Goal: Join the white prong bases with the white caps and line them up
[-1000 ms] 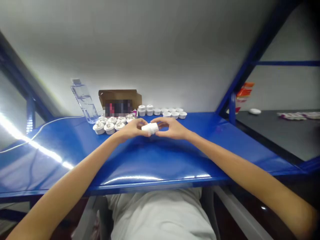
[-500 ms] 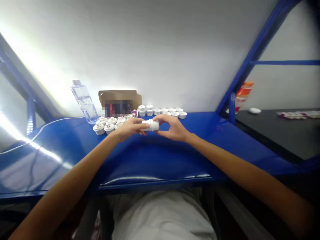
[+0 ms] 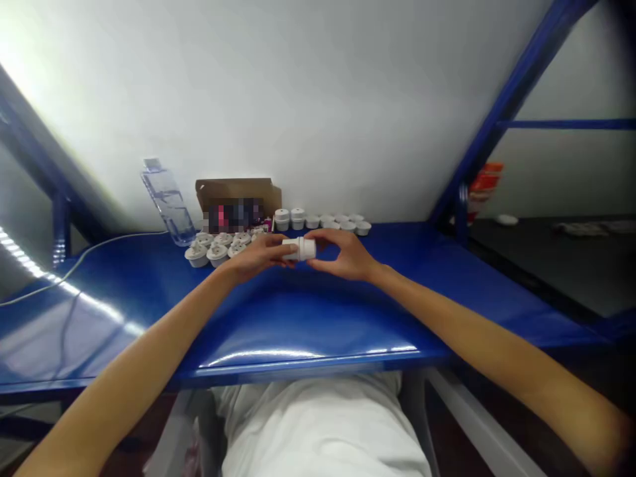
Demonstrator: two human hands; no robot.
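Note:
My left hand (image 3: 263,257) grips one end of a small white plastic cylinder (image 3: 299,249), which lies sideways above the table and has a raised ring round its middle. My right hand (image 3: 342,255) curves round the other end, thumb below and fingers above. Left of the hands, several white cups (image 3: 197,257) stand in rows with lumpy white pieces in them. Two taller white stacked units (image 3: 281,220) stand behind the hands. Several shallow white cups (image 3: 363,228) sit to their right, partly hidden by my right hand.
An open cardboard box (image 3: 238,189) with blurred contents leans by the wall. A tall clear bottle (image 3: 169,202) stands left of it, and a white cable (image 3: 99,246) runs across the blue table (image 3: 308,318). Blue metal frame bars (image 3: 501,112) rise on both sides.
Both hands and the white cylinder stay almost in place. The light on the scene looks dimmer, while the other things have not moved.

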